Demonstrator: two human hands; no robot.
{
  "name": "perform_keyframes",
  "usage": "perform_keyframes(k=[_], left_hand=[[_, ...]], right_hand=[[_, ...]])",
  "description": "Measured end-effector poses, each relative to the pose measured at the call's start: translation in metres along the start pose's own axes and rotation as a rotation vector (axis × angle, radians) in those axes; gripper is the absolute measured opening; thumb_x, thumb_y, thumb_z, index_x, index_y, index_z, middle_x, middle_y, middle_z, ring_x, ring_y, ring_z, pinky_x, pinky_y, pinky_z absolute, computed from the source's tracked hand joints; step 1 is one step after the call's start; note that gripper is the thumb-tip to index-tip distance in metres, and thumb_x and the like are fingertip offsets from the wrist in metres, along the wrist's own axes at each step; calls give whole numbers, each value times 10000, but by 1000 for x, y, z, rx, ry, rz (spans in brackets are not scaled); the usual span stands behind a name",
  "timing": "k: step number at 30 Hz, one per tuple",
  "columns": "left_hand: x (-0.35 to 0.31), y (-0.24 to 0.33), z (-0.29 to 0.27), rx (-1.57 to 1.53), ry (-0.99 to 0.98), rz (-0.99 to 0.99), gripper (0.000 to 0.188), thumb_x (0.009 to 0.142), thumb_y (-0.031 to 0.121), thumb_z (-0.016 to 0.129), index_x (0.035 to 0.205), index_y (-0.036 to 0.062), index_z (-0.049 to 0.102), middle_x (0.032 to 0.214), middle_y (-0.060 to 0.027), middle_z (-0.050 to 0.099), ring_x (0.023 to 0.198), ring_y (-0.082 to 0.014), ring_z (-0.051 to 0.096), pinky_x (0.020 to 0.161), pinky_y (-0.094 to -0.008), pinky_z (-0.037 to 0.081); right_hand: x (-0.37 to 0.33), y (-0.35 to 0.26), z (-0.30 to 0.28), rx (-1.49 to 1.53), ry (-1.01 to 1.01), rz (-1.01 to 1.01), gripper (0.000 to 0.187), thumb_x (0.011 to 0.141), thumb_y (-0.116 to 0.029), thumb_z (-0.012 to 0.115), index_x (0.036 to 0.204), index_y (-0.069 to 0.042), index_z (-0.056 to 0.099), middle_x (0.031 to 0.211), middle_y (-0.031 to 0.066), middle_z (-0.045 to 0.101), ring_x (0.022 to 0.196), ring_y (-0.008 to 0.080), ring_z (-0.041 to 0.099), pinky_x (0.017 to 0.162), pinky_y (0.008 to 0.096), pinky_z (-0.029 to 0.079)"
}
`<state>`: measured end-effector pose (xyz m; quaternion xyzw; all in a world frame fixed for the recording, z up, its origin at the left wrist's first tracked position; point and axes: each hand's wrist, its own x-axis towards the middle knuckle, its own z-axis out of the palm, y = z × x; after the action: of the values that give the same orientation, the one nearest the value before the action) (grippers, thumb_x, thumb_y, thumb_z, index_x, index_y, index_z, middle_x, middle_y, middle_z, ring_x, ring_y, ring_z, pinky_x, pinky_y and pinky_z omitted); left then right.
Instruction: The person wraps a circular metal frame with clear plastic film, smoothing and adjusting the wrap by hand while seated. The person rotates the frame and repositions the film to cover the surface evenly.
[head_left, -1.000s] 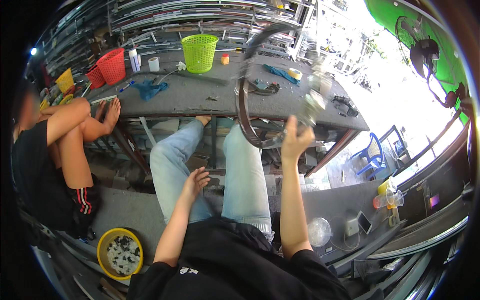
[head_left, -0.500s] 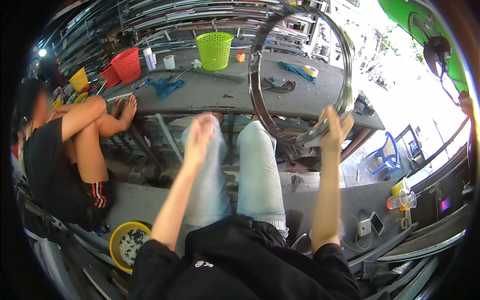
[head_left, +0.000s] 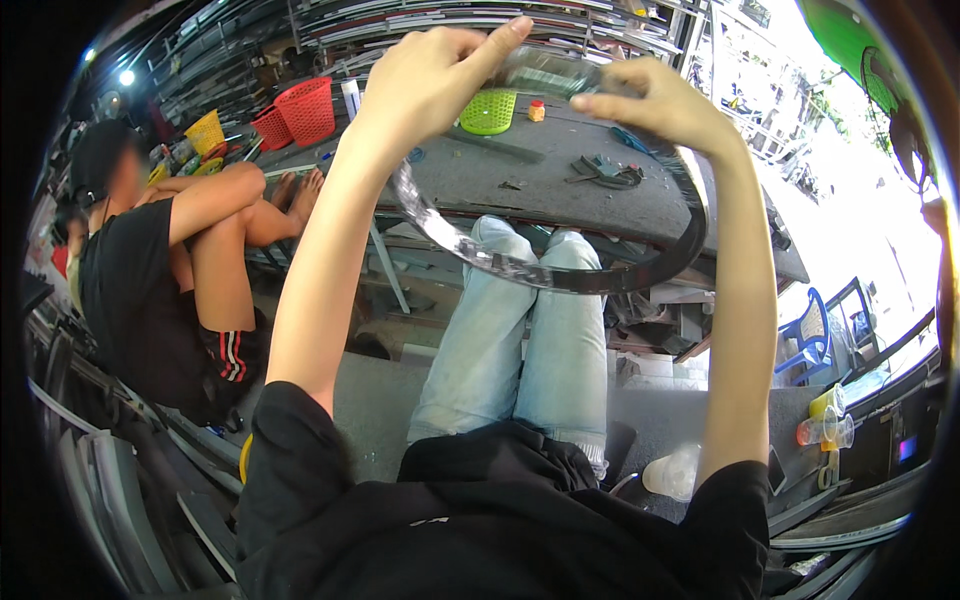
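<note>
A large dark ring (head_left: 570, 278) with a shiny band is raised in front of me, over my knees and the bench edge, its near side hanging lower than its far side. At its far side my left hand (head_left: 430, 75) is closed on it, thumb stretched along the top. A little to the right, my right hand (head_left: 660, 100) holds the same side between thumb and fingers. Between both hands the band looks glossy and smeared by motion. My left fingertips are hidden behind the hand.
On the grey workbench (head_left: 470, 180) are red baskets (head_left: 305, 110), a green basket (head_left: 489, 112), a small orange-capped jar (head_left: 537, 111) and a dark curved piece (head_left: 605, 172). A person (head_left: 140, 270) sits at my left. Plastic cups (head_left: 825, 430) and a blue chair (head_left: 808, 335) stand right.
The ring has tipped from upright to a flatter tilt and shifted left. My left hand has risen from above my knee onto its far side; my right hand has moved up along it.
</note>
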<state>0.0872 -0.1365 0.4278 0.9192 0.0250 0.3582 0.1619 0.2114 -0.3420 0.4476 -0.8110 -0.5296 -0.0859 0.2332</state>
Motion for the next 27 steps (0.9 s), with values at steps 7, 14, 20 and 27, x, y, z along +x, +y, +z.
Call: perform_keyframes(k=[7, 14, 20, 27], left_hand=[[52, -19, 54, -175, -188, 236, 716, 908, 668, 418, 802, 9, 680, 600, -70, 605, 614, -177, 621, 607, -290, 452], [48, -29, 106, 3, -40, 71, 557, 909, 559, 413, 832, 114, 740, 707, -182, 645, 773, -386, 634, 701, -453, 490], [51, -26, 107, 5, 3, 35, 577, 907, 539, 417, 710, 69, 689, 667, -195, 621, 736, -403, 621, 679, -471, 480], [22, -43, 102, -35, 100, -134, 583, 909, 533, 415, 688, 56, 669, 643, -170, 624, 710, -379, 633, 663, -457, 473]], right_hand=[[18, 23, 46, -166, 360, 246, 718, 967, -588, 349, 840, 43, 668, 723, 219, 653, 730, 341, 667, 741, 437, 482], [10, 45, 73, -161, 609, 286, 561, 965, -434, 448, 734, 29, 664, 631, 237, 601, 666, 413, 633, 645, 460, 472], [15, 48, 69, -125, 471, 388, 485, 929, -387, 444, 831, 5, 712, 822, 258, 669, 842, 431, 655, 818, 468, 510], [34, 24, 73, -191, 283, 370, 461, 902, -367, 428, 935, 1, 705, 977, 245, 679, 976, 398, 648, 906, 458, 496]])
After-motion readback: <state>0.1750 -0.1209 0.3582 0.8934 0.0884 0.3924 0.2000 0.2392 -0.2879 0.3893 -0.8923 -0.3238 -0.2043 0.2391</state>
